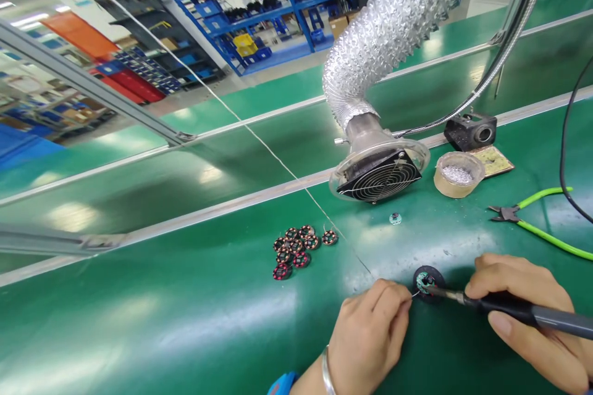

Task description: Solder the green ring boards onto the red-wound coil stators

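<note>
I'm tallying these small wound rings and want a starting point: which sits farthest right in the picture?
The copper-coloured ring nearest the fan, slightly apart; the other rings bunch together to its left.

Surface [185, 302]: green. Soldering iron [514, 310]: black grip, grey handle. Round part [436, 274]: black rim, green board [422, 281] within. Coils [295, 245]: black with ring of copper segments, some red instead. Pliers [508, 214]: lime-green handles, dark head. Fan [382, 182]: black, concentric-ring grille. Near surface's far edge, tub [454, 189]: yellowish wall, silvery contents [456, 174].
</note>
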